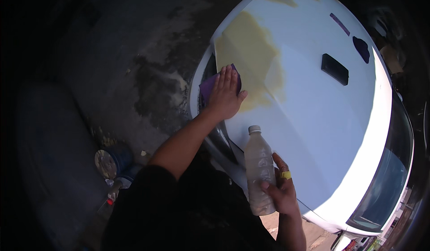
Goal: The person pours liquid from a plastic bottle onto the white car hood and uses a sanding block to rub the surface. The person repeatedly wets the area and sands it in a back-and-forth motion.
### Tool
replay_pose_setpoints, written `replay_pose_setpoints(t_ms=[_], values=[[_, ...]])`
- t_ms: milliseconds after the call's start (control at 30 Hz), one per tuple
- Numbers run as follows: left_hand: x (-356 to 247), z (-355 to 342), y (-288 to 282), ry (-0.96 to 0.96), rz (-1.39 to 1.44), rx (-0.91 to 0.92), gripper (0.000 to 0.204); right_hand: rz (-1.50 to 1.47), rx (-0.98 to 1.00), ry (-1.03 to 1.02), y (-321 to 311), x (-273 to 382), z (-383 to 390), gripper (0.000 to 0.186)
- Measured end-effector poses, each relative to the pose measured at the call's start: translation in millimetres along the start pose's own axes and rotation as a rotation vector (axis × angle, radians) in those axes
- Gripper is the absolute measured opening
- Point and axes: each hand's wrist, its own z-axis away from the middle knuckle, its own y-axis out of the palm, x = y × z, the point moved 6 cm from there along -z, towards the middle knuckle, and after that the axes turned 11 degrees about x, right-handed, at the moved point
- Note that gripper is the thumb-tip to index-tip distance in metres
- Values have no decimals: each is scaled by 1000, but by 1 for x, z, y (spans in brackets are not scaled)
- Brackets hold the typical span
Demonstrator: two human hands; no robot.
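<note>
My left hand (pixel 225 92) lies flat, fingers stretched forward, over a sheet of purple sandpaper (pixel 207 86). The sheet pokes out on both sides of the fingers, at the front edge of a white car hood (pixel 309 116). Just beyond it spreads a yellowish patch (pixel 251 49) with blurred edges. In my right hand (pixel 282 188) is a clear plastic bottle (pixel 260 161) with a pale cap, upright and cloudy. My fingers wrap its lower right side, and a yellow band circles one finger. The bottle's contents are hard to make out.
On the hood's far right rest a black rectangular block (pixel 335 69), a dark purple piece (pixel 361 49) and a narrow purple strip (pixel 339 24). The windshield (pixel 380 193) is at right. A blue can (pixel 117 158) stands on the stained floor (pixel 152 90) at left.
</note>
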Motion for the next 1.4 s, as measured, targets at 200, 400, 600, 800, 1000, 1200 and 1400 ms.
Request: replay_pose_setpoints(t_ms=[200,400,600,800,1000,1200,1400], values=[[-18,64,24,61,34,6,82,36,-1,23,3,3,-1,85],[36,-68,-16,-248,331,-240,81,35,-7,27,11,7,-3,84],[49,-65,-19,-326,453,-188,80,9,-29,-14,34,14,-11,84],[21,0,-9,-284,257,-181,81,39,-60,-7,50,29,-22,85],[95,-103,-50,-382,524,-358,79,0,-92,2,71,31,-36,85],[50,-19,-19,-239,367,-237,80,-1,-101,-9,75,39,-47,86],[89,-86,-43,-325,513,-293,79,12,-114,-25,84,43,-55,86]])
